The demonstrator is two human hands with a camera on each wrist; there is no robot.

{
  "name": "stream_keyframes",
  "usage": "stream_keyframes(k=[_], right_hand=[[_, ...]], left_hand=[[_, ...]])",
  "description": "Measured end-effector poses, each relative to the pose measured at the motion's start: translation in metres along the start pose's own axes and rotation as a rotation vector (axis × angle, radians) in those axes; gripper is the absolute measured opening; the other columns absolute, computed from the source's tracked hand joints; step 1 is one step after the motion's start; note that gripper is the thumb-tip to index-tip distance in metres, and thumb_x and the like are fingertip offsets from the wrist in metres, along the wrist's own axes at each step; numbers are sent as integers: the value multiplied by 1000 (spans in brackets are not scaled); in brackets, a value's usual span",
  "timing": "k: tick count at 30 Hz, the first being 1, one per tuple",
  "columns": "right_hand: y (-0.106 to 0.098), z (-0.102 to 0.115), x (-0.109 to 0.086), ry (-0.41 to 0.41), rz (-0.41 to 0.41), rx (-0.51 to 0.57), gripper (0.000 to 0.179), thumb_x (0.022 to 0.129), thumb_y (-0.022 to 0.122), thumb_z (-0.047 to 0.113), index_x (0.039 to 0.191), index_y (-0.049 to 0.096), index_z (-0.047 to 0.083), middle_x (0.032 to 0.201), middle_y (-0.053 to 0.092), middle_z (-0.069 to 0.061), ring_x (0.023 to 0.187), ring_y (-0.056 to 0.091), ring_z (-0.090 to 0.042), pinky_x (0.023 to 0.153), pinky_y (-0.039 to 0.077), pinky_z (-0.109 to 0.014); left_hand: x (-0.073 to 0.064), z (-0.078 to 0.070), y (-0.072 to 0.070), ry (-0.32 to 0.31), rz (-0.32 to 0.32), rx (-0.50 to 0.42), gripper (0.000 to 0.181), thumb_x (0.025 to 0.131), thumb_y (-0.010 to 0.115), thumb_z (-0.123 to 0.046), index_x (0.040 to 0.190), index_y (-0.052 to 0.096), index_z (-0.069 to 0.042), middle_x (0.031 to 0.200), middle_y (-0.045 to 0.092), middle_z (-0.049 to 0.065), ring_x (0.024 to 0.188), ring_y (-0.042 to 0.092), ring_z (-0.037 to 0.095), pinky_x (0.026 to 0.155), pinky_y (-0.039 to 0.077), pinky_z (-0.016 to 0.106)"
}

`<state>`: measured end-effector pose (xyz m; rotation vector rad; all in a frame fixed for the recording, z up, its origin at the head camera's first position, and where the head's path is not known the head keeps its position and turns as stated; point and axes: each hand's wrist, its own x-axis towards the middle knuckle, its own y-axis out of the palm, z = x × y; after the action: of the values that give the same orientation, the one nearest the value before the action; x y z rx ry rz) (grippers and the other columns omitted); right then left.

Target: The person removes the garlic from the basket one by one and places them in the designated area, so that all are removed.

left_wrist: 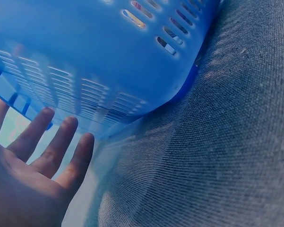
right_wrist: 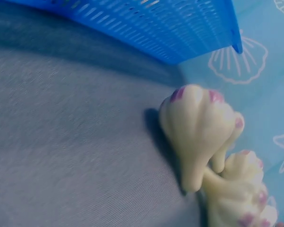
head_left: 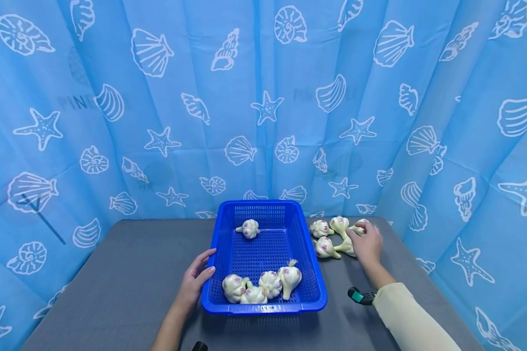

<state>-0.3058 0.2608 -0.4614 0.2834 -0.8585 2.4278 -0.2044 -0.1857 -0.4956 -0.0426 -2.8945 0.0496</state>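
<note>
A blue plastic basket [head_left: 310,263] stands on the grey table with several garlic bulbs inside. Most of those bulbs, including one garlic bulb [head_left: 290,277], lie along its near end; a single bulb [head_left: 249,228] sits toward the far end. At the basket's left rim my left hand [head_left: 194,280] touches the edge, its fingers extended and spread under the rim in the left wrist view. To the right of the basket, my right hand [head_left: 369,243] reaches over a cluster of garlic bulbs [right_wrist: 196,127], fingertips at the rightmost garlic bulb [head_left: 360,224] and partly covering it.
A grey cloth [head_left: 127,278] covers the table. Behind it and along both sides hangs a blue curtain [head_left: 263,146] printed with white shells and starfish. A black and green wrist device [head_left: 360,296] shows by the right sleeve.
</note>
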Motion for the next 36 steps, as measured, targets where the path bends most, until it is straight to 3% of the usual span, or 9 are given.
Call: stream_keyframes(k=[6,22,36], right_hand=[[5,16,9,-13,11,20,34,89,70,19,114,62,-2,118,55,-24,114,47,-40,93,36,-52],[26,58,22,-49,21,105,29,90,70,19,113,63,2,117,57,-20,114,52,-36,93,40,-49],[44,86,24,-82,108,213,31,90,71,20,114,63,2,121,59,-20,113,56,-33,89,46,-46]], left_hand=[[1,1,0,9,-3,3,45,96,55,-15,141,49,-9,142,45,24,125,46,43,94,42,59],[2,1,-1,15,10,4,45,97,54,-14,141,48,-8,142,45,24,126,45,43,96,41,59],[3,3,-2,21,8,4,44,97,54,-13,140,49,-8,141,46,24,124,47,42,95,41,57]])
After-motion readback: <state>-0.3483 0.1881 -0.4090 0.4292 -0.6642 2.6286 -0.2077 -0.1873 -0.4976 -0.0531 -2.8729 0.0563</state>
